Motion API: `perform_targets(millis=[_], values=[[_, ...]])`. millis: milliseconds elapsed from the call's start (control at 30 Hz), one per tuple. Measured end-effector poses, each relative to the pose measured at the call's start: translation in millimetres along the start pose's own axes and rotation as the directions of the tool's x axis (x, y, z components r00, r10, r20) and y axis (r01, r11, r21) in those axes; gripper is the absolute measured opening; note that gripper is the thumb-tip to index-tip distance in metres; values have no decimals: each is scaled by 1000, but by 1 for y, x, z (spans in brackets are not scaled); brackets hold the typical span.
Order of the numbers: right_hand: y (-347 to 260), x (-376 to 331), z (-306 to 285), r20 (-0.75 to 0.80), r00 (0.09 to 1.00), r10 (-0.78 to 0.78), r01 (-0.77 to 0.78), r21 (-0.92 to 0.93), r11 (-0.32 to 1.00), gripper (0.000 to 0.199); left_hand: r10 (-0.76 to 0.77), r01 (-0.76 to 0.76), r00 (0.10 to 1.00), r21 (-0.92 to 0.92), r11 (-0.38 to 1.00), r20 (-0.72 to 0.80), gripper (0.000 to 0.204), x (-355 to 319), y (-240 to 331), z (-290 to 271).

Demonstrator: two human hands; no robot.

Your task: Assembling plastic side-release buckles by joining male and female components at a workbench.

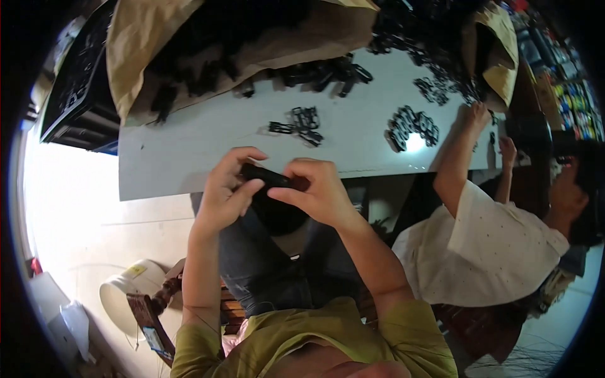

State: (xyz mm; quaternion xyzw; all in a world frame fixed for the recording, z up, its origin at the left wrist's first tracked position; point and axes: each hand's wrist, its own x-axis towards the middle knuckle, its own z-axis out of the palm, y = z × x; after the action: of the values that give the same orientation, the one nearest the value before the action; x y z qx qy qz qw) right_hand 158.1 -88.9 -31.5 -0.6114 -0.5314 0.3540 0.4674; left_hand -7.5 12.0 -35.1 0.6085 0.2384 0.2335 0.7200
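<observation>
Both hands, left hand (228,192) and right hand (318,192), fingers pinching a small black part (268,176) | step: likely fitting it together | next: needs firm, aligned pressing.

At eleven o'clock a big brown paper sack (208,38) lies open on the white table, black parts spilling out. Another brown paper bag (501,47) sits at one o'clock. At seven o'clock, a white bucket (126,296) carries a small yellow label (136,271).

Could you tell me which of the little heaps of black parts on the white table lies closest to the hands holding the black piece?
The small heap mid-table, straight above both hands; the others lie farther right, toward the co-worker, or up by the brown bags.
</observation>
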Motion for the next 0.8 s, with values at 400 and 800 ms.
perform_targets(millis=[400, 800], values=[[1, -13, 5, 21, 999, 30, -30, -11, 999, 23, 29, -40, 998, 168, 985, 64, 32, -7, -2, -2], [1, -13, -12, 21, 991, -132, 134, -168, 977, 11, 16, -19, 1000, 92, 996, 26, 21, -9, -1, 0]])
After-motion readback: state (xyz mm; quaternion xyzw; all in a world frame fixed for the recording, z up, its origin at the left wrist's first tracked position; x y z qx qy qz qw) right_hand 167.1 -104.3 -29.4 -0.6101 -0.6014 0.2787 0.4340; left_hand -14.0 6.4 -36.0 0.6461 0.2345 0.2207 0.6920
